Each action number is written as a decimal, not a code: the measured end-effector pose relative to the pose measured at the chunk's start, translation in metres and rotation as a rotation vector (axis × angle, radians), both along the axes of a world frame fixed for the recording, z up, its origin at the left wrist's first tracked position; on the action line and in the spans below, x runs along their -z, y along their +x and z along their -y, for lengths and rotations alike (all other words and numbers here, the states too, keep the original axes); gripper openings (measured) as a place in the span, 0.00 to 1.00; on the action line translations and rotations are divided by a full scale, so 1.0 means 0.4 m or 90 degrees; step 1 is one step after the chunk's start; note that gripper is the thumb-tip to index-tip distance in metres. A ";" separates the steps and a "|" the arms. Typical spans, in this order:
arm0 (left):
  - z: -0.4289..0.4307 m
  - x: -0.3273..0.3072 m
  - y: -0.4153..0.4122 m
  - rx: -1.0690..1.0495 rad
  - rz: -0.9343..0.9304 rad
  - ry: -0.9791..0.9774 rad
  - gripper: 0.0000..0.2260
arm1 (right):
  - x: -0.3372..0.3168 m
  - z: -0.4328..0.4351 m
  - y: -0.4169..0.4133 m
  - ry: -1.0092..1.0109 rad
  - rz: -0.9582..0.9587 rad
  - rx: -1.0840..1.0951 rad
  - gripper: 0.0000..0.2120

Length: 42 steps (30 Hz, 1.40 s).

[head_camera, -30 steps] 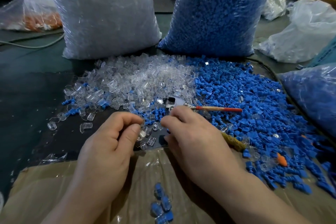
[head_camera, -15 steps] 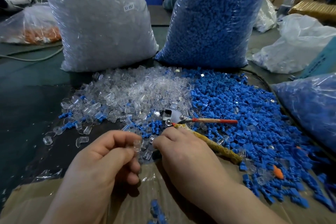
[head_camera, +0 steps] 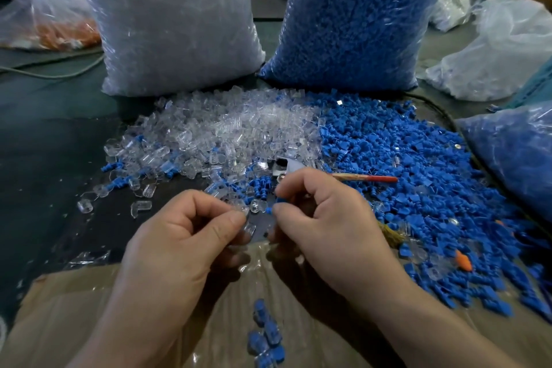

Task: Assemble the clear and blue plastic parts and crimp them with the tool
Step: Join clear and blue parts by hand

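Over the cardboard sheet (head_camera: 74, 293), the left hand (head_camera: 191, 236) pinches a clear plastic part (head_camera: 243, 212) and the right hand (head_camera: 325, 224) a blue plug (head_camera: 274, 205), ends facing as if for joining, the crimping tool (head_camera: 367, 178) lying just beyond.

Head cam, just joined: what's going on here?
A person is assembling small plastic parts by hand. The left hand pinches a clear part and the right hand pinches a blue part. The two parts are close together but not visibly joined. The crimping tool lies among the loose parts behind the right hand, not in use. A few assembled pieces sit on the cardboard nearest the camera.
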State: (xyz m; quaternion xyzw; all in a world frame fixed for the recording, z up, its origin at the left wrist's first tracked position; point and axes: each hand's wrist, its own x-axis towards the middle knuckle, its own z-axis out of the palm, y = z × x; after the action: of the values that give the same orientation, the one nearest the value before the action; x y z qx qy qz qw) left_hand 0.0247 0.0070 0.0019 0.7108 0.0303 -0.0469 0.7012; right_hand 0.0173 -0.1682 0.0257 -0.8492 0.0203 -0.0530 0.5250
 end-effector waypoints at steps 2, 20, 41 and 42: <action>0.003 0.001 -0.002 0.001 0.009 0.000 0.19 | -0.008 -0.004 -0.008 0.145 -0.061 -0.015 0.11; 0.016 0.007 -0.006 0.066 -0.006 -0.007 0.11 | 0.018 -0.009 -0.024 -0.231 0.223 -0.140 0.07; 0.014 -0.032 -0.008 0.041 -0.040 -0.019 0.15 | 0.013 0.089 0.032 -0.706 -0.037 -0.014 0.32; 0.012 -0.029 -0.007 0.036 -0.037 -0.018 0.15 | 0.011 0.087 0.035 -0.703 -0.027 -0.012 0.29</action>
State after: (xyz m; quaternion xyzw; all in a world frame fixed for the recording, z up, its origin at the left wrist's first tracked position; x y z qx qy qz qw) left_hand 0.0220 0.0021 0.0134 0.6999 0.0297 -0.0876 0.7082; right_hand 0.0313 -0.2029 0.0212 -0.9994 -0.0075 -0.0342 0.0018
